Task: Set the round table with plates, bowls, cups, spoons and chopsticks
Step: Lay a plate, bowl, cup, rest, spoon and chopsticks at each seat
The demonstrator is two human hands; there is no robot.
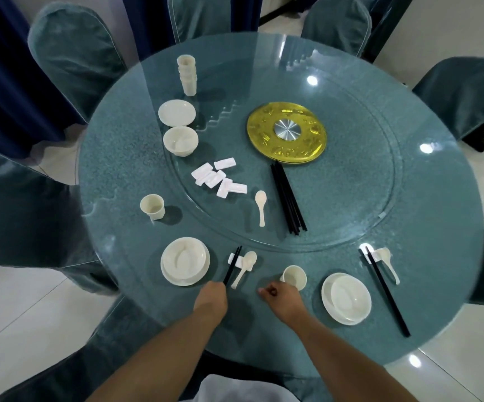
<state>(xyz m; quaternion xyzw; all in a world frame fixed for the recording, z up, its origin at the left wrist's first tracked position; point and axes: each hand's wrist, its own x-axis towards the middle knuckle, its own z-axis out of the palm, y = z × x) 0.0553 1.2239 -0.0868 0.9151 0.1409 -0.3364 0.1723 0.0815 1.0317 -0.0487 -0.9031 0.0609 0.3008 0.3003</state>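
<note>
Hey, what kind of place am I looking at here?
Probably a restaurant's banquet or private dining room: a big round table with a glass lazy Susan on a gold hub, fabric-covered chairs around it, and stacked cups waiting for more settings.

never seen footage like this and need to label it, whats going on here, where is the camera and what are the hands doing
There is no machine here. One wide camera sits on a person's head and looks down at their own two bare arms, so this single picture is the wearer's view.

Below is a round glass table with a turntable and a gold disc at its centre. Two places are laid near the person: each has a bowl on a plate, a cup, and a spoon and chopsticks on a rest.

The left hand holds the near end of the left place's chopsticks. The right hand is curled beside a cup; whether it grips it is unclear.

Spare cups, bowls, rests and chopsticks wait further back.
</note>
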